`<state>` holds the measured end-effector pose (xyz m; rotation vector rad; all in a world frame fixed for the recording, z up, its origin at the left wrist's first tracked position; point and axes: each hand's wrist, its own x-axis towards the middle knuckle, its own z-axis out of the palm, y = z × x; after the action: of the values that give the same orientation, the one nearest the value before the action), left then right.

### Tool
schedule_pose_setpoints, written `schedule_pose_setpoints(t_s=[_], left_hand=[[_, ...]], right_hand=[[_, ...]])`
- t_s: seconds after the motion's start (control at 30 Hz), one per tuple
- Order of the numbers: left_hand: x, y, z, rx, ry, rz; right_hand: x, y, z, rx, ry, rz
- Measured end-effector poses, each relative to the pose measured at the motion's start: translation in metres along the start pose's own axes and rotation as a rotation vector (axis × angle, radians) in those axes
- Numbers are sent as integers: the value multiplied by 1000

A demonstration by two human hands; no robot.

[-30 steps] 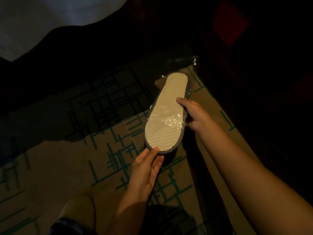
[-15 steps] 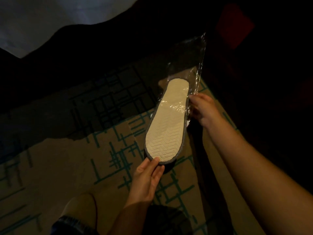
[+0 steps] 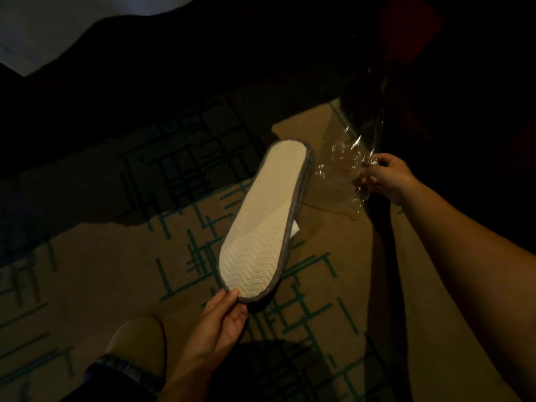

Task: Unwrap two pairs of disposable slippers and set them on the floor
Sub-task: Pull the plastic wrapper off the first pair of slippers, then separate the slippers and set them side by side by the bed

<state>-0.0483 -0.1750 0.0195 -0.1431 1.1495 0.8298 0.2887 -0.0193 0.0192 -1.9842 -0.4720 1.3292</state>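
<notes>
A pair of disposable slippers [image 3: 265,221] hangs in the air over the carpet, cream zigzag sole facing me, grey edge around it. My left hand [image 3: 222,320] pinches the near end of the pair between thumb and fingers. A white bit of the second slipper peeks out at its right edge. My right hand [image 3: 383,177] is off to the right, fingers closed on the clear plastic wrapper [image 3: 345,158], which is fully off the slippers and stretches up into the dark.
Beige carpet [image 3: 87,271] with green line pattern lies below. My knee [image 3: 136,340] shows at the bottom left. A white bedsheet [image 3: 43,27] is at the top left. Dark furniture [image 3: 464,82] fills the right side.
My right hand pulled the plastic wrapper up and to the right, off the slippers. The slippers are bare now, held only by my left hand.
</notes>
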Motion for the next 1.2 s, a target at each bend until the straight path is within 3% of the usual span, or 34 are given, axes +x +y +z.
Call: schedule_pose_setpoints(t_s=[0.1,0.17,0.27,0.33,0.37,0.43,0.57,0.83,0.93,1.0,1.13,1.2], left_hand=[[2,3,11,-28,17,46],[5,4,23,-1,-14,58],[3,9,37,185,-61,112],[1,10,45,180,-74,42],[0,10,50,145,-78,15],[3,10,51,159,-89,75],[15,7,52,-77,16,80],[12,1,55,25,13,102],[11,-7,60,-14,21,105],[12,-12,65,-56,16,92],[13,-21,74,-33,-15,85],[11,-22,76,7,-30,83]], right_hand=[[-4,12,-2,-73,-67,69],[-5,18,1,-120,-21,59],[-12,24,8,-399,279,-97],[-28,30,17,-720,463,-311],[-37,35,24,-850,473,-423],[-52,48,42,-1033,335,-544],[-54,79,55,-1311,89,-548],[-32,65,0,-1400,85,-438],[-54,60,3,-1180,162,-523],[-80,58,22,-783,111,-479],[-130,62,75,166,-339,53],[-139,70,87,337,-378,110]])
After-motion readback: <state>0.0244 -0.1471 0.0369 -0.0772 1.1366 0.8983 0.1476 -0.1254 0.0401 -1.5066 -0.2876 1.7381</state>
